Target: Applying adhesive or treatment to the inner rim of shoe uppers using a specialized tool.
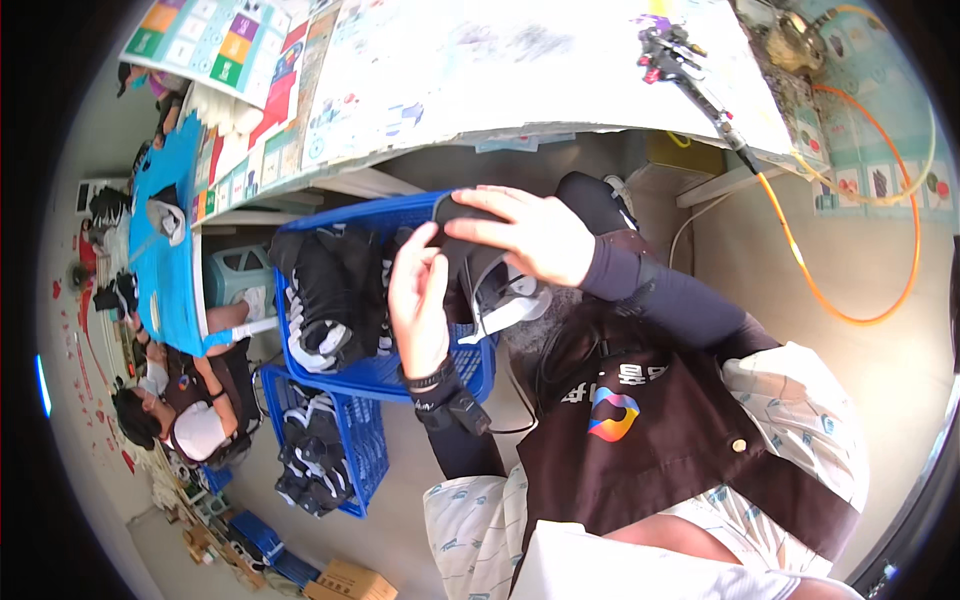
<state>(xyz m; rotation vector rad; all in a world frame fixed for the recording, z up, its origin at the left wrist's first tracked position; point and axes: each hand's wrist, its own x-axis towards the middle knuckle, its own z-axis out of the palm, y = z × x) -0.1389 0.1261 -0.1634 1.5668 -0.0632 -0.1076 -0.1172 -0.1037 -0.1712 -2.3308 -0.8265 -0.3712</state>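
Observation:
A black cap-like piece [468, 255] with a white part at its lower edge is in front of me, over the edge of a large blue basket [470, 375]. My right hand [530, 235] lies over its top with the fingers bent onto the dark fabric; the thumb is hidden. Beside its left edge is my left hand [420, 300], fingers stretched upward and thumb apart. Whether its fingertips touch the piece I cannot make out. Stacked black pieces with white edges [325, 285] fill the basket's left side.
A second blue basket [368, 450] of black-and-white pieces stands below. Ahead is a white worktable [420, 90] with a black tool [695, 85] on an orange hose [800, 262]. Co-workers [190, 410] sit at a blue table [165, 270] to the left. A cardboard box [350, 580] lies on the floor.

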